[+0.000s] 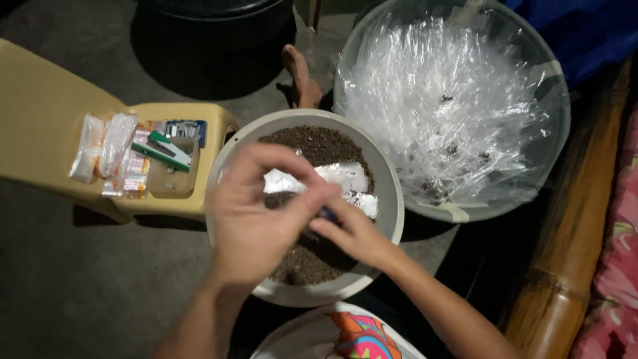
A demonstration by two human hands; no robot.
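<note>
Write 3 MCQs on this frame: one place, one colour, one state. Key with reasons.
1. Where is the green stapler?
A. on the yellow stool
B. in the white basin
C. on the floor

2. What colour are the grains in the white basin?
A. white
B. dark brown
C. red

3. How are the left hand and right hand placed?
A. both resting on the stool
B. far apart at the basin's edges
C. together over the basin, pinching something small

Key: A, the stapler lies on the stool among small packets; B, the basin's fill is dark brown; C, both hands meet above the grains, fingers closed.
</note>
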